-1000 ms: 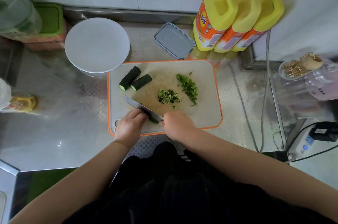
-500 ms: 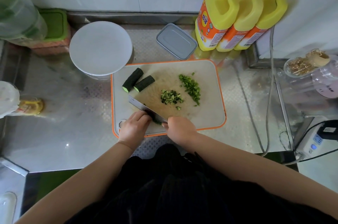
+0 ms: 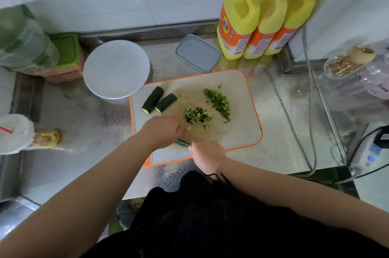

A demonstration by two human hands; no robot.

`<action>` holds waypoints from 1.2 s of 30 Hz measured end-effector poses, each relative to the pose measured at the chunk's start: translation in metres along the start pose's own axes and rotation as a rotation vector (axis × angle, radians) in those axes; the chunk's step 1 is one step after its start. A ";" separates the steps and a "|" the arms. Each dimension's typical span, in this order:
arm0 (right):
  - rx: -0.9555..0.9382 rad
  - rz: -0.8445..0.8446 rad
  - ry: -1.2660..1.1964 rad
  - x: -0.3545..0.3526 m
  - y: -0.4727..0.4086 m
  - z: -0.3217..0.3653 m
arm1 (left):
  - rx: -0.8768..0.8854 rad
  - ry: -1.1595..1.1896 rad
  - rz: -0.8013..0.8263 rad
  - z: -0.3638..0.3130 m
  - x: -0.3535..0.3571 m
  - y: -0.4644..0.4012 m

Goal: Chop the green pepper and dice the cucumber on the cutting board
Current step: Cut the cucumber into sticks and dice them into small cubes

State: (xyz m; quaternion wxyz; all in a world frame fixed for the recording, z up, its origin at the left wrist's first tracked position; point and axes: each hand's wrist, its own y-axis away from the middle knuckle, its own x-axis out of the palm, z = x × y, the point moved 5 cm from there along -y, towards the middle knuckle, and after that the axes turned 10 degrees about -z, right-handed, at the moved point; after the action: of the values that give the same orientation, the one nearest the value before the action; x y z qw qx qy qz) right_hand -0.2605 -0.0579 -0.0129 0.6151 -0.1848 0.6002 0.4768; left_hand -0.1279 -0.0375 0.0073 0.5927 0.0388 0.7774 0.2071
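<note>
the step is dicing cucumber on the cutting board (image 3: 242, 131). the right hand (image 3: 207, 154) seems closed on a mostly hidden knife; the left hand (image 3: 164, 131) grip i cannot tell. 2 cucumber pieces (image 3: 159, 100) wait at the board's far left, beside the diced pile (image 3: 196, 115). next needs 1 more piece.

diced cucumber (image 3: 197, 115), chopped pepper (image 3: 219, 102) — cutting board (image 3: 242, 131)

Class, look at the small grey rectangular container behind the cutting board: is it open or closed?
Closed. The grey rectangular container has its flat lid seated flush across the whole top, and no contents are visible.
</note>
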 end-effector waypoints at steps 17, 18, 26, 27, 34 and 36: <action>-0.037 -0.066 -0.013 -0.022 0.001 -0.002 | -0.072 0.056 0.383 -0.014 0.005 -0.020; -0.035 -0.075 0.001 -0.023 0.002 -0.002 | -0.074 0.060 0.395 -0.014 0.005 -0.020; 0.006 -0.073 -0.022 -0.025 0.006 -0.014 | -0.028 0.218 0.075 -0.009 -0.016 -0.022; 0.019 -0.069 -0.043 -0.024 0.006 -0.016 | 0.027 0.249 -0.097 -0.006 -0.022 -0.019; 0.075 -0.022 -0.120 -0.024 0.001 -0.020 | 0.369 0.087 -0.978 -0.001 -0.002 0.058; 0.073 -0.006 -0.124 -0.025 -0.003 -0.018 | 0.337 0.005 -0.859 0.003 0.031 0.065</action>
State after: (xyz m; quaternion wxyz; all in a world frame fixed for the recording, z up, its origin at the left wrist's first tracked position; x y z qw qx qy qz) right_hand -0.2640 -0.0825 0.0048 0.6589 -0.1344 0.5773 0.4632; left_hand -0.1460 0.0322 0.0025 0.6082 -0.1916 0.7474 -0.1867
